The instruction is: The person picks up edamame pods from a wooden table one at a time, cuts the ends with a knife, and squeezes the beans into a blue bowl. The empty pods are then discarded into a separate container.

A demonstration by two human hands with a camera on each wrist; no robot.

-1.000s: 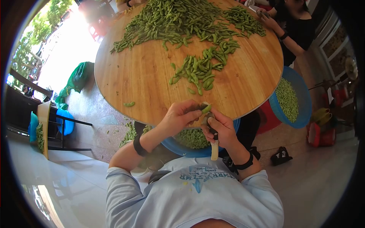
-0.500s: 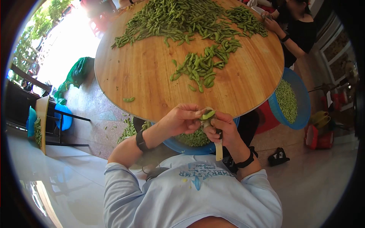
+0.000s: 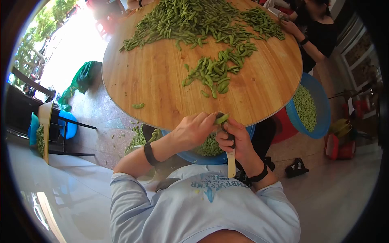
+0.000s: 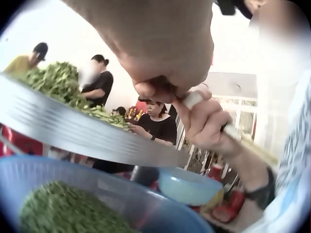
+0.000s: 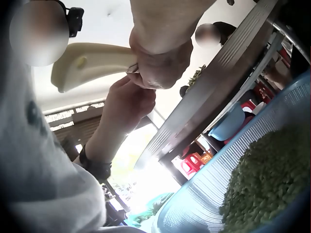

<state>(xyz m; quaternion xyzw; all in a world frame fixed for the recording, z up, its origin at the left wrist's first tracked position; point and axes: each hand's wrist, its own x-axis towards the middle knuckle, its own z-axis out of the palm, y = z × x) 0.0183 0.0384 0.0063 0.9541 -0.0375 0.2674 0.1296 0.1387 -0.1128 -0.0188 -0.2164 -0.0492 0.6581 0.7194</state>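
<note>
Over the near table edge, both hands meet at a green soybean pod [image 3: 222, 118]. My left hand [image 3: 196, 128] pinches the pod, its back toward the head camera. My right hand [image 3: 237, 139] grips a knife by its dark part, thumb up near the pod. The knife's cream handle [image 3: 231, 164] sticks out below that hand; in the right wrist view this handle [image 5: 92, 63] shows a small hole, while fingers hide most of the blade. Beneath the hands, a blue basket [image 5: 194, 206] holds shelled green beans [image 5: 269, 179].
A heap of pods [image 3: 186, 22] covers the far side of the round wooden table [image 3: 142, 77], with a smaller pile [image 3: 212, 75] nearer. Another blue basket of beans [image 3: 306, 107] stands at right. Across the table a person [image 3: 314, 32] handles pods. Pods [image 3: 137, 137] lie on the floor.
The left hand has turned over so its back now covers more of the fingers. The pod has tilted between the hands, and the knife handle has swung slightly downward.
</note>
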